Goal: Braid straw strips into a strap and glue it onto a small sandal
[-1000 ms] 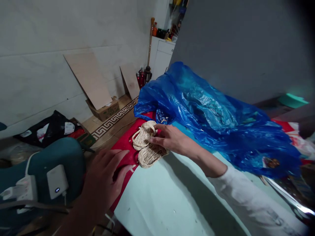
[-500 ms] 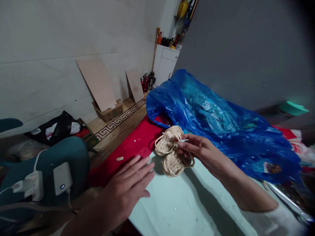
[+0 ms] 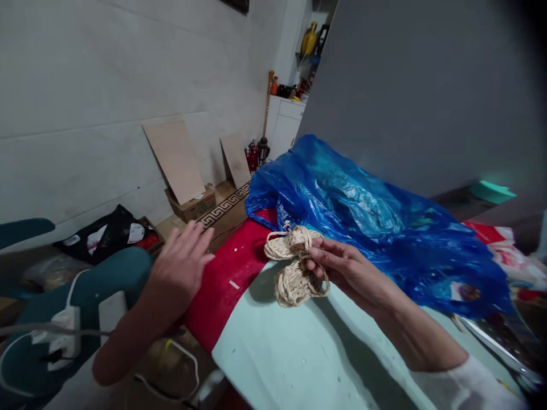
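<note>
A pair of small woven straw sandals (image 3: 294,285), beige with looped cords, hangs from my right hand (image 3: 337,259). Thumb and fingers of that hand pinch the cords at the sandals' right side. The pair is just above the pale green sheet (image 3: 290,347), near its border with the red table covering (image 3: 226,273). To the left, my left hand (image 3: 182,265) is open and empty, its fingers stretched out. It hovers beside the red covering's left edge, apart from the sandals.
Blue plastic sheeting (image 3: 363,210) lies crumpled behind the sandals. On the left, a teal chair (image 3: 128,265) carries a white power strip (image 3: 66,339) and a white power bank (image 3: 111,310) with cables. Boards (image 3: 175,162) lean against the wall behind a cardboard box (image 3: 196,206).
My left hand has moved left and up, away from the sandals. My right hand keeps its hold; the sandals have turned slightly. The whole view has shifted a little.
</note>
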The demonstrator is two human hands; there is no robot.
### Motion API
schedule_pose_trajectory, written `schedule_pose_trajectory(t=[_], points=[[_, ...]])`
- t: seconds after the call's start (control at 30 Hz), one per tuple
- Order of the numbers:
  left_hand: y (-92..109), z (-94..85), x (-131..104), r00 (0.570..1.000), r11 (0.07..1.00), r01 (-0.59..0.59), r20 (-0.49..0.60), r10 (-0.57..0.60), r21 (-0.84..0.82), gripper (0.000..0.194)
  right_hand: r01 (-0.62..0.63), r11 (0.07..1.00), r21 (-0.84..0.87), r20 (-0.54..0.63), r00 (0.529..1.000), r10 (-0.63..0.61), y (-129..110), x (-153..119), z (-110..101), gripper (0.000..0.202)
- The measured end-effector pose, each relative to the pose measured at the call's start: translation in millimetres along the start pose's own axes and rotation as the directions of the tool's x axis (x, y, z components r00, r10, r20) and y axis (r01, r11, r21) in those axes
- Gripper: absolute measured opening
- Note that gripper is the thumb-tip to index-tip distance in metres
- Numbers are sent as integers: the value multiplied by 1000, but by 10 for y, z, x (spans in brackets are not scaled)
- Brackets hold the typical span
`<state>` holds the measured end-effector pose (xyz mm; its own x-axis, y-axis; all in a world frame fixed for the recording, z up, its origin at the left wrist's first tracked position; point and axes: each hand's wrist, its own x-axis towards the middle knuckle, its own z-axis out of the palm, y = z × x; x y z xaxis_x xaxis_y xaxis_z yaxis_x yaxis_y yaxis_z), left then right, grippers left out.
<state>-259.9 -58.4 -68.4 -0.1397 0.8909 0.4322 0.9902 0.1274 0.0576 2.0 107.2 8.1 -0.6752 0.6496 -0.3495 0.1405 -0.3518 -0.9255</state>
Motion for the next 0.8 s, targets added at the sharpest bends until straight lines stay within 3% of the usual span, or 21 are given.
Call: schedule_pose_trajectory(t=[0.03,0.1,0.17,0.2,0.27,0.33,0.37,0.47,0.57,0.67,0.8], points=[[109,-21,26,995,995,-88,41,90,-52,47,2,1000,20,-3,1000,-2,-4,3,7,32],[310,-51,76,918,931,-304,199,343,-203,43,10,998,68,-10,1000,-9,-14,11,31,32],[379,-56,135,870,910,-325,294,395,-258,41,19,994,111,-9,1000,-18,-27,27,72,30],[343,-49,169,879,928,-294,319,356,-228,42,25,991,128,-5,1000,-25,-33,39,101,29],[154,-27,242,942,988,-134,301,149,-71,45,39,987,154,11,999,-41,-37,73,177,28],[-88,-18,306,974,991,54,215,-79,120,45,49,982,180,26,998,-54,-24,126,274,28],[-186,-23,326,978,979,108,160,-136,172,47,50,980,192,32,998,-57,-10,161,327,28],[-268,-74,339,987,983,138,63,-147,123,48,47,977,210,39,998,-56,58,297,489,28],[-90,-139,323,994,991,112,5,-112,-75,46,60,975,215,34,997,-69,123,452,625,23],[84,-188,329,986,965,136,-61,-154,-226,47,71,976,204,42,996,-81,148,568,717,16],[102,-198,343,988,922,152,32,-150,-357,51,55,984,172,81,994,-70,117,594,761,16]])
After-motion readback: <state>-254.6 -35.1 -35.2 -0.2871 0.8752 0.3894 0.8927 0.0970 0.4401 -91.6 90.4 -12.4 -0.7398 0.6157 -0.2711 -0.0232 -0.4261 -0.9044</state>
